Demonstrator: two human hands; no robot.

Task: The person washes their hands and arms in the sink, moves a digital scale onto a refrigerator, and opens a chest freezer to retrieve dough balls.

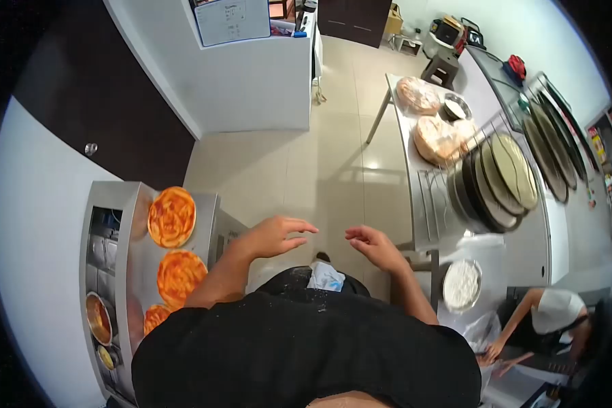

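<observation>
My left hand is held in the air before my body, its fingers and thumb apart and nothing in it. Facing it, my right hand also hovers with loosely bent fingers and holds nothing. To the left, nearest my left arm, sauce-covered pizza bases lie on a steel counter: one at the far end, one in the middle and one partly hidden by my arm. A white cloth or paper sticks out at my waist.
On the right, a steel table bears bagged rounds, a metal bowl and a wire rack of round pizza pans. Nearer stands a pan of flour. A co-worker bends at the lower right. A dark door is left.
</observation>
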